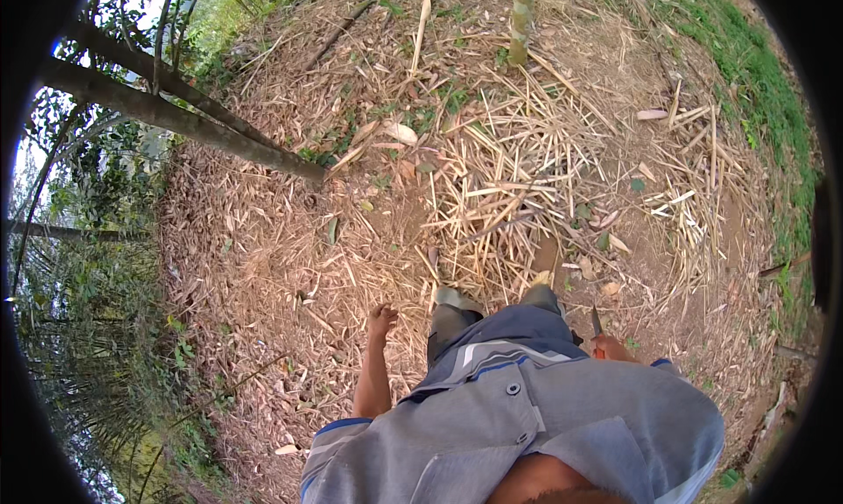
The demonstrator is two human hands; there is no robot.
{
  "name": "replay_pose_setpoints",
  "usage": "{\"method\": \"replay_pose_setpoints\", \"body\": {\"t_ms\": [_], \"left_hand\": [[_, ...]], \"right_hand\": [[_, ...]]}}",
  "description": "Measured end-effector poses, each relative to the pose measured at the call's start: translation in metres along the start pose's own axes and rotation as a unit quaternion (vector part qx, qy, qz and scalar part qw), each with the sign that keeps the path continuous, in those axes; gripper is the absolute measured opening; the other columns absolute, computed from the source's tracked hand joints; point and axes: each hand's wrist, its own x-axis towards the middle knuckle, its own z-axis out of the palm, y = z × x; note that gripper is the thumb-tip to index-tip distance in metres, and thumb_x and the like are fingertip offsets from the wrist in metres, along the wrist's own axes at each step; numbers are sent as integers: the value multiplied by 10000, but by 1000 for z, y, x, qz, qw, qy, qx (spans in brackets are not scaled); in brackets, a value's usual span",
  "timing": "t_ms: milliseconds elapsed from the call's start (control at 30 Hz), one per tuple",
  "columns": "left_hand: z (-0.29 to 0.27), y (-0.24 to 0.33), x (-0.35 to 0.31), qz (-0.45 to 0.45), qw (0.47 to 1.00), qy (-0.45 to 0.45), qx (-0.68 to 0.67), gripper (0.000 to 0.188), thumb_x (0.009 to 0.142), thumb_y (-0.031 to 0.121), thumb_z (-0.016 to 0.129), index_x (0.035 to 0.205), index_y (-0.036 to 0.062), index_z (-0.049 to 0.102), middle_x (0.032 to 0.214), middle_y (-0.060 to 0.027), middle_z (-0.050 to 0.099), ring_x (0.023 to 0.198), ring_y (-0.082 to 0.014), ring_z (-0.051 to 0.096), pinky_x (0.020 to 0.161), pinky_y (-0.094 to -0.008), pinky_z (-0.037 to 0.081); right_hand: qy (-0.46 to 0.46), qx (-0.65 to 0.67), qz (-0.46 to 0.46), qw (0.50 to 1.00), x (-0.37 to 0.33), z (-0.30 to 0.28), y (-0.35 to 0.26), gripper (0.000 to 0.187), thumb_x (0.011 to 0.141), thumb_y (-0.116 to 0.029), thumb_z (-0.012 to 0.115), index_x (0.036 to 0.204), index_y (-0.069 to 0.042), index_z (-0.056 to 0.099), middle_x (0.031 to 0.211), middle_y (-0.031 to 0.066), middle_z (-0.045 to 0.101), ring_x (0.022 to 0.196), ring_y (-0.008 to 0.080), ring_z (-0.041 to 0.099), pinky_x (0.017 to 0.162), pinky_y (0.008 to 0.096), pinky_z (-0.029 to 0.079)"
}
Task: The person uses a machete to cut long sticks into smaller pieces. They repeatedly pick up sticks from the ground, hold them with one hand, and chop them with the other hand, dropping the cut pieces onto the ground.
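My left hand (382, 319) hangs beside my left leg over the littered ground, its fingers loosely curved and apart with nothing in them. By my right hip, my right hand (609, 349) is closed around the handle of a knife (596, 320). The narrow dark blade points forward, away from me; part of the grip is hidden behind my hand and shirt. In front of my boots (457, 301) lies a loose heap of dry split bamboo strips (505, 197). Neither hand touches the heap.
A slanting tree trunk (202, 122) rises at the left, and a thin upright trunk (521, 21) stands ahead beyond the strips. More cut strips (689, 214) lie scattered at the right. Dry leaves cover the ground, with a grass bank (764, 91) along the far right.
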Motion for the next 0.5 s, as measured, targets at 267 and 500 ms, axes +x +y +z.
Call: {"method": "replay_pose_setpoints", "body": {"t_ms": [267, 500], "left_hand": [[-89, 60, 106, -92, 993, 65, 26, 239, 881, 205, 497, 1072, 61, 515, 780, -92, 632, 613, -173, 602, 461, -290, 443], [-87, 220, 236, 35, 973, -47, 223, 221, 887, 196, 506, 1014, 34, 585, 801, -74, 652, 650, -157, 616, 538, -269, 505]], "right_hand": [[92, -14, -74, 993, -36, 106, -98, 354, 805, -369, 615, 929, -42, 558, 586, 118, 535, 461, 241, 547, 424, 405, 448], [393, -168, -458, 779, -22, 152, -217, 389, 798, -330, 608, 1030, -29, 524, 673, 164, 583, 573, 255, 603, 511, 353, 467]]}}
